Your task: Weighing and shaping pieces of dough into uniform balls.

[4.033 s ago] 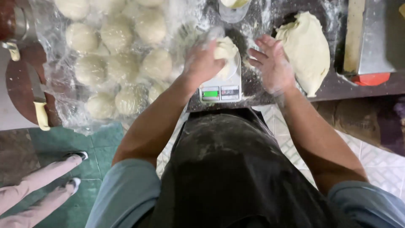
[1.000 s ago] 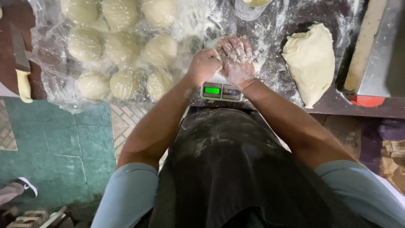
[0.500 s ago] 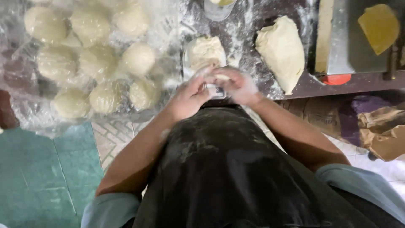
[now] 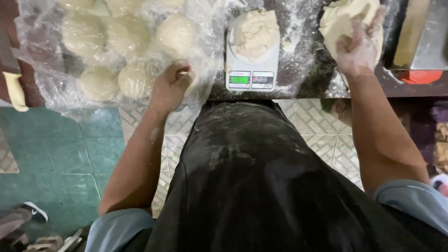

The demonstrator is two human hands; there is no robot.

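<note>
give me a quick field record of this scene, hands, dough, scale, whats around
setting: flour-dusted dark counter, seen from above
left hand: left hand curled at the edge of the plastic sheet, next to a dough ball
right hand: right hand, floury, resting on the large dough mass
scale: white digital scale with a dough piece on its platform, display lit green
dough balls: several rounded ones under the plastic, on the left
other: yellow-handled knife at far left; dark floury apron
</note>
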